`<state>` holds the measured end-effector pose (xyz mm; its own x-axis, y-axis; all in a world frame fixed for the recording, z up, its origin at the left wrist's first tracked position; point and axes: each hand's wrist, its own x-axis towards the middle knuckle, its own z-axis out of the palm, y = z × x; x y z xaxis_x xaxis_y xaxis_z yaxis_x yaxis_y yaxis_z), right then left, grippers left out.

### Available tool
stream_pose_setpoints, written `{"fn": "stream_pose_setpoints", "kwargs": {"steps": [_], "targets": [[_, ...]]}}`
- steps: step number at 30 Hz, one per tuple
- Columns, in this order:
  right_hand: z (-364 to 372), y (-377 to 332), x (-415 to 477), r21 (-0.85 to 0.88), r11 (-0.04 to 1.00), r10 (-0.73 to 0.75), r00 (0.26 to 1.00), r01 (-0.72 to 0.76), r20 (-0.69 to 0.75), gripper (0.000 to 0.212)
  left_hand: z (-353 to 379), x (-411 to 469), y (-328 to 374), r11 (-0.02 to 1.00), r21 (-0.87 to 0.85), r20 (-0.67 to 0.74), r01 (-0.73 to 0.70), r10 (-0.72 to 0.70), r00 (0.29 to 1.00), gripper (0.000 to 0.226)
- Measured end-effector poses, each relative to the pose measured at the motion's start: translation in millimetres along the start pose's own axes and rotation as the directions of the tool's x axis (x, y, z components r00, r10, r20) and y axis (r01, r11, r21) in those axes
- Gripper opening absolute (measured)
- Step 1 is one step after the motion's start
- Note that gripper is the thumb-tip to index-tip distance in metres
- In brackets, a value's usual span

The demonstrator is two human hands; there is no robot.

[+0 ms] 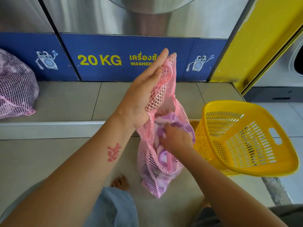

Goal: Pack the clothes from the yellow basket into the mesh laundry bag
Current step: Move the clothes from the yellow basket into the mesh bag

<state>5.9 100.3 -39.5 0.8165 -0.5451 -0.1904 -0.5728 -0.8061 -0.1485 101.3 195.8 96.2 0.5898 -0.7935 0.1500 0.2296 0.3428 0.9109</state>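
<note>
A pink mesh laundry bag [157, 163] hangs in front of me, its bottom near the floor. My left hand [144, 89] holds up the bag's rim, fingers pointing upward with the mesh against them. My right hand [176, 139] reaches into the bag's mouth and grips a purple-and-white cloth [177, 124] that is partly inside. More pale fabric shows through the mesh lower down. The yellow basket [246, 140] stands tilted just to the right of the bag, and I see no clothes in it.
A second pink mesh bag [15, 86], stuffed full, sits on the tiled step at the far left. Steel washers with a blue "20 KG" panel [101, 60] rise behind the step. A yellow post [255, 38] stands at the right. My knees and a bare foot [120, 181] are below.
</note>
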Motion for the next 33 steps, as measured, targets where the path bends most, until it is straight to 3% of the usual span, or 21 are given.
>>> {"fn": "stream_pose_setpoints", "kwargs": {"steps": [2, 4, 5, 6, 8, 10, 12, 13, 15, 17, 19, 20, 22, 24, 26, 28, 29, 33], "targets": [[-14.5, -4.2, -8.5, 0.197, 0.976, -0.049, 0.979, 0.089, -0.198, 0.027, 3.6, -2.7, -4.1, 1.0, -0.01, 0.016, 0.028, -0.028, 0.999, 0.044], [-30.0, -14.4, -16.4, 0.22, 0.917, -0.209, 0.872, 0.332, -0.442, 0.012, 11.0, -5.9, -7.1, 0.998, -0.026, 0.027, 0.056, -0.055, 0.998, 0.044], [-34.4, -19.4, -19.0, 0.184, 0.884, -0.295, 0.817, 0.43, -0.495, 0.007, 14.8, -7.5, -8.5, 0.997, -0.033, 0.032, 0.073, -0.072, 0.997, 0.043], [-31.6, -22.5, -18.1, 0.158, 0.86, -0.372, 0.808, 0.485, -0.456, 0.008, 18.7, -9.4, -9.9, 0.995, -0.038, 0.041, 0.089, -0.088, 0.995, 0.042], [-18.8, -23.6, -14.7, 0.135, 0.864, -0.458, 0.869, 0.485, -0.187, 0.023, 24.2, -13.5, -11.6, 0.992, -0.03, 0.066, 0.121, -0.119, 0.991, 0.04], [-4.5, -19.4, -12.3, -0.146, 0.84, -0.501, 0.85, 0.523, 0.162, 0.042, 26.4, -16.8, -12.2, 0.991, -0.024, 0.091, 0.129, -0.126, 0.988, 0.039], [-0.4, -15.7, -16.0, -0.339, 0.748, -0.457, 0.813, 0.571, 0.362, 0.057, 25.4, -17.7, -10.5, 0.992, -0.038, 0.102, 0.121, -0.117, 0.988, 0.038], [0.5, -14.7, -15.5, -0.373, 0.74, -0.431, 0.821, 0.559, 0.375, 0.062, 22.8, -17.0, -8.9, 0.993, -0.044, 0.098, 0.11, -0.105, 0.99, 0.039], [-1.1, -15.2, -12.3, -0.318, 0.82, -0.386, 0.87, 0.476, 0.306, 0.058, 13.2, -14.5, -5.6, 0.996, -0.057, 0.079, 0.076, -0.071, 0.994, 0.042], [2.1, -10.8, -5.0, -0.089, 0.923, -0.363, 0.925, 0.373, 0.114, 0.038, 1.8, -11.5, -3.3, 0.997, -0.057, 0.052, 0.054, -0.051, 0.997, 0.043], [7.2, 1.1, -1.9, 0.163, 0.948, -0.251, 0.958, 0.272, -0.139, 0.012, -6.2, -8.6, -2.5, 0.998, -0.033, 0.02, 0.059, -0.059, 0.998, 0.042], [10.5, 9.4, -0.8, 0.269, 0.94, -0.152, 0.962, 0.211, -0.226, 0.011, -8.1, -7.7, -2.9, 0.998, -0.026, 0.009, 0.064, -0.063, 0.998, 0.043], [11.3, 21.6, -2.0, 0.446, 0.889, 0.048, 0.947, 0.104, -0.316, 0.029, -8.4, -6.4, -4.5, 0.997, -0.023, -0.001, 0.076, -0.076, 0.997, 0.046], [14.3, 32.1, -0.1, 0.525, 0.85, 0.222, 0.932, -0.041, -0.286, 0.05, -4.7, -6.5, -5.5, 0.996, -0.006, 0.008, 0.083, -0.083, 0.996, 0.047], [15.8, 37.1, 0.4, 0.539, 0.804, 0.334, 0.94, -0.25, -0.064, 0.068, -1.2, -7.0, -6.3, 0.996, -0.001, 0.011, 0.09, -0.09, 0.996, 0.044], [17.9, 36.4, -1.3, 0.55, 0.785, 0.25, 0.958, -0.286, 0.142, 0.053, 1.1, -8.1, -7.5, 0.995, 0.005, 0.012, 0.101, -0.102, 0.995, 0.042], [19.6, 35.0, -2.8, 0.533, 0.808, 0.183, 0.967, -0.251, 0.177, 0.042, 1.5, -8.7, -8.3, 0.994, 0.012, 0.016, 0.106, -0.106, 0.994, 0.042], [18.7, 25.0, -0.6, 0.547, 0.815, 0.188, 0.98, -0.19, 0.06, 0.026, 0.9, -11.5, -8.6, 0.992, 0.008, 0.023, 0.128, -0.128, 0.991, 0.042]]}}
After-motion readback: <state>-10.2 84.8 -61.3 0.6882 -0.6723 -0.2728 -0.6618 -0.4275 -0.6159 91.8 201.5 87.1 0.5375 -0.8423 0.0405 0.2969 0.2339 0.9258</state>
